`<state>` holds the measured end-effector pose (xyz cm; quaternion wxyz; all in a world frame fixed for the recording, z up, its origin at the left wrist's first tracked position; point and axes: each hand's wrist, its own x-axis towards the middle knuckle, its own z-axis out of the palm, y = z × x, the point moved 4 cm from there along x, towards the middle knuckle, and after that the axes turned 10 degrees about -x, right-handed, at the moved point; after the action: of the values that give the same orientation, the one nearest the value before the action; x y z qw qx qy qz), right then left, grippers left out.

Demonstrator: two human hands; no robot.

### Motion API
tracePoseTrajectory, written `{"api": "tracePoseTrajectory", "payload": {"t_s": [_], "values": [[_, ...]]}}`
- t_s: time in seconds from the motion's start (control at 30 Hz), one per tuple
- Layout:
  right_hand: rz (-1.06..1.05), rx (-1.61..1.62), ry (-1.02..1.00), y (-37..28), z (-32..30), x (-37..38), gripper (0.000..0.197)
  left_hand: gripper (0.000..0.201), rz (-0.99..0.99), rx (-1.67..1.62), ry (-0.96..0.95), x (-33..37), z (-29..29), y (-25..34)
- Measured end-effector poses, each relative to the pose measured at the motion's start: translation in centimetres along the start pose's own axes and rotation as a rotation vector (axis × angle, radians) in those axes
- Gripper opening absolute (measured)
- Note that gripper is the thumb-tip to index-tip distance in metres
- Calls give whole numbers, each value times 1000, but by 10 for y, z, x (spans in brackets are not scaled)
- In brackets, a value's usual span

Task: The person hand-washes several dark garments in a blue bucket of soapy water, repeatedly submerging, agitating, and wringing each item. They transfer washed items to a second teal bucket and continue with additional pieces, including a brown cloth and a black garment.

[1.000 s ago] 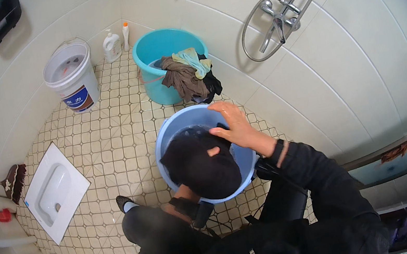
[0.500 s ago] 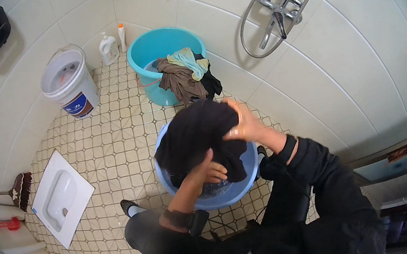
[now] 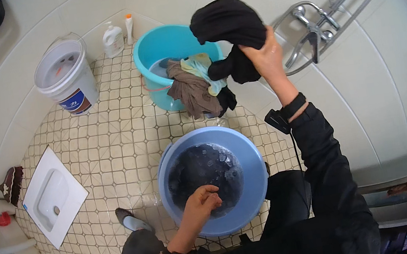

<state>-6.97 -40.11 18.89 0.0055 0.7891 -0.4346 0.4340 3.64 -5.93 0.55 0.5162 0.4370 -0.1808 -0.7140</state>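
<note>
My right hand (image 3: pixel 268 57) is closed on a bunched black garment (image 3: pixel 227 21), lifted beside the right wall in front of the shower fitting. One part of the garment arches to the left; a lower fold hangs next to the turquoise bucket (image 3: pixel 156 94). Over the near part of the light blue basin (image 3: pixel 253 172) hovers my left hand (image 3: pixel 201 209), its fingers loosely bent and nothing seen in them. Dark water (image 3: pixel 201 166) with foam patches fills the basin's bottom. Across the bucket's near rim drape a brown cloth (image 3: pixel 188 90), a pale yellow-and-blue cloth (image 3: pixel 200 69) and a black piece (image 3: pixel 227 100).
A white pail (image 3: pixel 87 86) holding liquid stands at the far left, near a white pump bottle (image 3: pixel 113 40) and a slim orange-capped bottle (image 3: pixel 129 30). A squat toilet (image 3: pixel 56 199) lies left in the tiled floor. The chrome shower fitting (image 3: pixel 313 32) juts from the right wall.
The black garment has gone from above the basin up and to the right in my right hand. My left hand has let go of it and stays over the basin, whose water now shows.
</note>
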Motion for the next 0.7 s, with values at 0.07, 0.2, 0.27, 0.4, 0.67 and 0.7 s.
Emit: {"api": "tracePoseTrajectory", "payload": {"t_s": [0.07, 0.2, 0.27, 0.4, 0.67, 0.7], "values": [[26, -209, -252, 8, 50, -5, 71, 26, -6, 44, 6, -2, -2, 3], [44, -506, -780, 29, 138, -50, 103, 25, -10, 51, 31, 2, -6, 6], [64, -436, -667, 36, 147, -52, 105, 24, -8, 37, 49, 3, -8, 6], [76, -434, -635, 43, 139, -38, 93, 24, 14, 64, 90, 4, -11, 6], [-97, -410, -583, 23, 152, -34, 69, 25, 4, 62, 108, 4, -16, 6], [-135, -367, -592, 21, 156, -36, 73, 25, 16, 50, 112, 5, -17, 7]]}}
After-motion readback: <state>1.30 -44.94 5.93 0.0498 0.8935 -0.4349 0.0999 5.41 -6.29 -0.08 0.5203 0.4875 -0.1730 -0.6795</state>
